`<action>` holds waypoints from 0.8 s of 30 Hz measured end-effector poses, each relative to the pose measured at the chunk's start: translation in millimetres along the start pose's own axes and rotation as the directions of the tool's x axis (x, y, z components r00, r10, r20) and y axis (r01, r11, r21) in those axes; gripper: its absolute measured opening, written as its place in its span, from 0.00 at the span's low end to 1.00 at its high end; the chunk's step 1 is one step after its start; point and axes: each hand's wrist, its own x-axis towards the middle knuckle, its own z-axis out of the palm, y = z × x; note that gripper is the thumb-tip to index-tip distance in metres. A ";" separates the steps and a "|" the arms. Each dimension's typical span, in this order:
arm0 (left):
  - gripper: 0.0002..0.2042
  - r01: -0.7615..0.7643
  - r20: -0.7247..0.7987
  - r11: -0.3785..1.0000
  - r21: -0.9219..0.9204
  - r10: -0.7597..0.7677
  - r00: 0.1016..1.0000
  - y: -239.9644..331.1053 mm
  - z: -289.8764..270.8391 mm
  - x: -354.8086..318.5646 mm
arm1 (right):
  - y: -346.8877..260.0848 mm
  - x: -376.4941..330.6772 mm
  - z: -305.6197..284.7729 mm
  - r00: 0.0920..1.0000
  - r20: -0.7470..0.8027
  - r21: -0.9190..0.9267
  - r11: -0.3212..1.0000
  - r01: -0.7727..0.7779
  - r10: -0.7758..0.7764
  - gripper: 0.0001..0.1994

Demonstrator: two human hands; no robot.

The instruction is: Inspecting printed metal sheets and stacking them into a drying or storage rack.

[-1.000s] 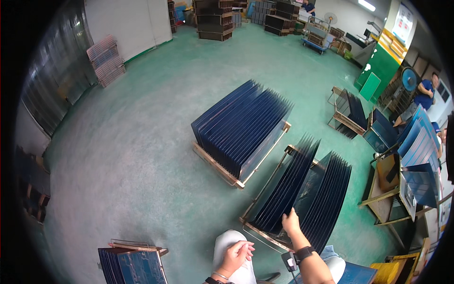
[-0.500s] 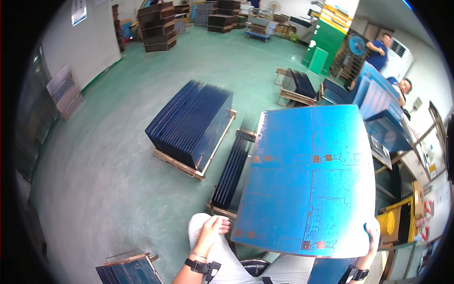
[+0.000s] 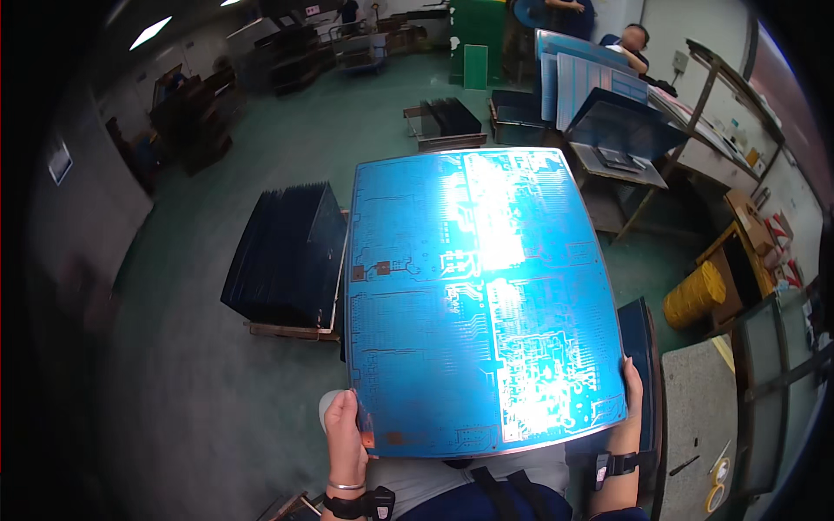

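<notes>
A large blue printed circuit board panel (image 3: 426,347) with fine copper tracks is held up in front of me, its far edge raised and strong glare across its middle and right. My left hand (image 3: 345,430) is closed on its near left corner, thumb along the edge. At the near right edge my right hand (image 3: 632,391) grips the panel, with part of its fingers hidden behind it. Left of the panel, a rack of dark upright panels (image 3: 287,252) stands on the floor, partly covered by it.
Farther off sit a low rack of dark panels (image 3: 447,122) and a table (image 3: 638,169) with blue panels leaning on it, a person (image 3: 630,43) behind. To my right are a yellow roll (image 3: 695,295) and a grey board (image 3: 699,417) bearing tape rolls (image 3: 717,486) and small tools.
My left hand, earlier free with fingers extended beside the panel, now grips its near left corner. The view has turned right, and the panel shows farther left and more level in it.
</notes>
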 end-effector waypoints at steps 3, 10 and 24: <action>0.12 -0.038 -0.031 0.999 0.000 0.038 0.999 7.9 -0.3 -10.5 | -4.2 -5.7 25.0 0.999 -0.010 0.061 0.997 0.046 -0.045 0.25; 0.27 -0.084 -0.030 0.995 0.062 0.086 0.996 20.5 4.1 -33.0 | -10.2 -17.4 23.8 0.986 0.121 -0.072 0.990 0.122 -0.113 0.26; 0.29 -0.130 0.032 0.991 -0.002 0.130 0.991 24.3 9.9 -51.6 | 14.9 -17.7 -0.3 0.993 0.115 -0.139 0.990 0.017 -0.001 0.28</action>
